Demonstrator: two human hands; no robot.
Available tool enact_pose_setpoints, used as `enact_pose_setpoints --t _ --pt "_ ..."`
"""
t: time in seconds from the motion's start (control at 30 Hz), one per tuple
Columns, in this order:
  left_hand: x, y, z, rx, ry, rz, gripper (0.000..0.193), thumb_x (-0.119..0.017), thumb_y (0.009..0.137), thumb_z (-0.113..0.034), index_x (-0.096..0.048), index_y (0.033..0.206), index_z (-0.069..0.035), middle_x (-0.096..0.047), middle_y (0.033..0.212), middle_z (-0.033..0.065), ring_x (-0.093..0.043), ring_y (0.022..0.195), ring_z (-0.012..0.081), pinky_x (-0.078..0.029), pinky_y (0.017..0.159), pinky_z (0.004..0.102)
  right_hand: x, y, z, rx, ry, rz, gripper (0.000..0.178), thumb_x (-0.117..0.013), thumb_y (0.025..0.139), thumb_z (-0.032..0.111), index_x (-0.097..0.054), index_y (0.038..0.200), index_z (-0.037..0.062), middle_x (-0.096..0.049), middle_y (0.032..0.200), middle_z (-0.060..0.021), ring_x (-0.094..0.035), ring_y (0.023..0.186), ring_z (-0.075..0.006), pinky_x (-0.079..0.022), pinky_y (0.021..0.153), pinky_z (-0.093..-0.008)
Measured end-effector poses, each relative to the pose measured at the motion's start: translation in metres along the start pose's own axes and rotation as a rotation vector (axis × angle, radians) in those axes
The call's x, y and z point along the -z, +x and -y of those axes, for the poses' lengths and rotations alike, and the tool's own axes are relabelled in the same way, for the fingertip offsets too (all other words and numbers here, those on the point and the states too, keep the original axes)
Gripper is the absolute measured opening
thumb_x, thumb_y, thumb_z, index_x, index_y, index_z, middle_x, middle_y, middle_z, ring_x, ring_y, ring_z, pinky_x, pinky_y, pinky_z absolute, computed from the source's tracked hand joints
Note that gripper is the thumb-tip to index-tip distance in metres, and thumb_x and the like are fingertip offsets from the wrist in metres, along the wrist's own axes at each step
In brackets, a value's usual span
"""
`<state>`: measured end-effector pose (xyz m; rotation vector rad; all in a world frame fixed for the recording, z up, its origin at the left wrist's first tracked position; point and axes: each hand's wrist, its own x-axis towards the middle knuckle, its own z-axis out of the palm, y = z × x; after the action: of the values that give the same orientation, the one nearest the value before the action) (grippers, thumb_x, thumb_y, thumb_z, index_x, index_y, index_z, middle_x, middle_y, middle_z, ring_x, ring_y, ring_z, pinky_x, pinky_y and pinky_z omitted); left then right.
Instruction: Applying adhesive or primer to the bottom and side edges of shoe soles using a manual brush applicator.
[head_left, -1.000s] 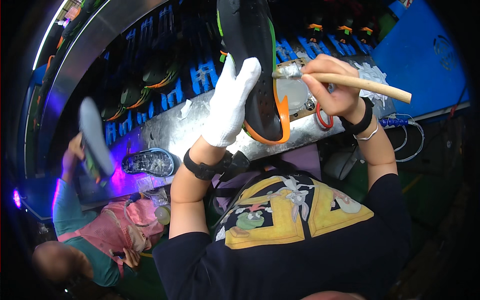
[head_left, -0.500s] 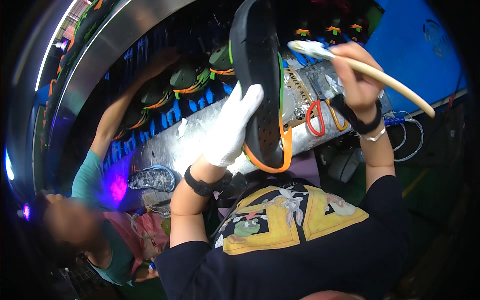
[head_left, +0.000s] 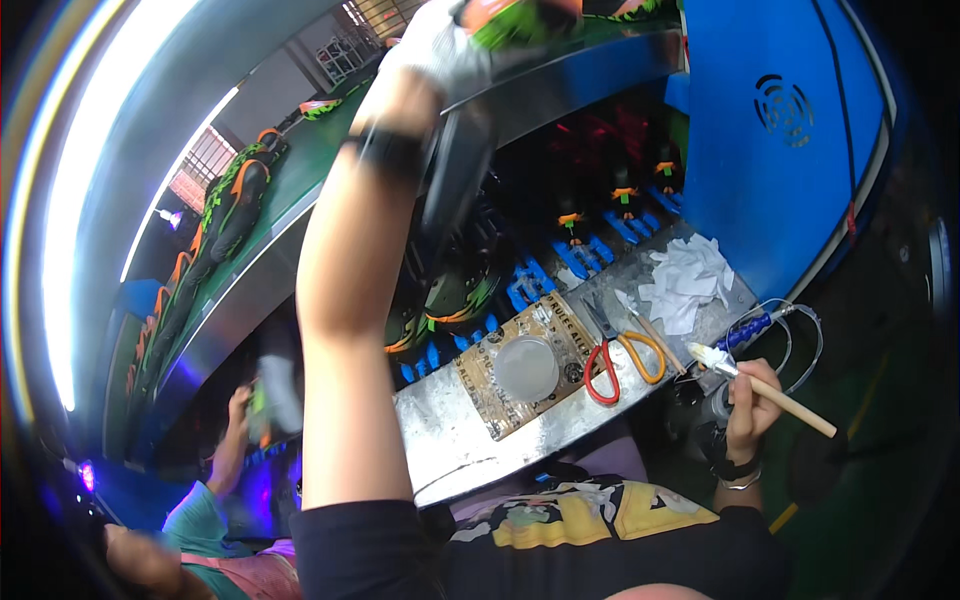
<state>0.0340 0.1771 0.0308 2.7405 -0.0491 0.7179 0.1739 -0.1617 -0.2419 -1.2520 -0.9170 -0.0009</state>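
My left hand [head_left: 432, 48], in a white glove, is raised high to the upper green shelf and grips a green, orange and black shoe [head_left: 512, 18] at the top edge of the view. The forearm [head_left: 345, 300] hides part of the rack behind it. My right hand [head_left: 750, 398] is low at the right end of the metal bench [head_left: 450, 440]. It holds a brush [head_left: 770, 388] with a pale wooden handle and white bristles pointing left, close to the orange-handled scissors [head_left: 625, 365].
On the bench lie a cardboard sheet [head_left: 560, 330] with a round clear lid [head_left: 527, 368] and white rags [head_left: 685, 280]. A blue panel [head_left: 790, 130] stands at the right. Shoes [head_left: 235, 200] line the green belt. A co-worker's arm [head_left: 228, 440] reaches up at lower left.
My left arm has swung the shoe from in front of my chest up to the upper shelf. My right hand has dropped with the brush to the bench's right end.
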Motion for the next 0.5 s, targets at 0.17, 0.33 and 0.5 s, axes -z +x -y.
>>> enact_pose_setpoints --t 0.17,0.33,0.5 --pt "0.04 0.027 0.068 0.911 -1.267 -0.573 0.073 -0.054 0.081 -0.032 -0.012 0.129 0.003 -0.032 0.126 0.0282 -0.046 0.102 0.0437 -0.043 0.086 0.0438 -0.004 -0.005 -0.004 0.002 0.074 -0.012 0.01 -0.051 0.078 0.003 -0.053 0.087 -0.0012 -0.042 0.071 -0.001 -0.035 0.056 -0.0051 -0.026 0.05 -0.0174" --pt "0.097 -0.081 0.061 0.852 0.883 -0.321 0.072 -0.058 0.071 -0.046 -0.038 0.122 0.002 -0.047 0.119 0.0187 -0.048 0.107 0.0276 -0.039 0.088 0.0334 -0.012 -0.003 -0.025 -0.078 0.054 0.05 0.012 -0.05 0.078 0.005 -0.052 0.087 -0.0024 -0.047 0.079 -0.0047 -0.039 0.063 -0.0078 -0.031 0.056 -0.0187" --pt "0.175 -0.221 0.036 1.352 1.14 -0.063 0.067 -0.057 0.065 -0.047 -0.049 0.106 0.005 -0.056 0.103 0.0229 -0.055 0.097 0.0301 -0.041 0.084 0.0342 -0.035 0.002 -0.033 -0.137 0.168 0.166 0.012 -0.048 0.078 0.002 -0.052 0.088 -0.0029 -0.046 0.079 -0.0049 -0.039 0.064 -0.0074 -0.031 0.056 -0.0186"
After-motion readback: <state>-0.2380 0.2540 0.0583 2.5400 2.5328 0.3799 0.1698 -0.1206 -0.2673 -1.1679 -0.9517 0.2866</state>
